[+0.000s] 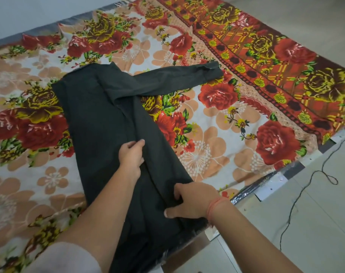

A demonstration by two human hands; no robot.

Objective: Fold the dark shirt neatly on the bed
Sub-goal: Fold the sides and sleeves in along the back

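Observation:
The dark shirt point(100, 115) lies lengthwise on the floral bed sheet point(217, 115), its body folded into a narrow strip. One long sleeve stretches out to the right, its cuff near the sheet's patterned border. My left hand point(131, 154) pinches a ridge of fabric at the shirt's middle. Close to the bed's near edge, my right hand point(191, 200) grips the shirt's lower part, thumb pressed on the cloth. An orange thread band circles my right wrist. The hem end hangs over the bed edge, hidden partly by my arms.
The bed's near-right edge point(266, 184) shows shiny plastic wrap and runs diagonally. Beyond it is a pale tiled floor point(315, 223) with a thin dark cable point(305, 186) trailing across. A pale wall lies behind the bed at top left.

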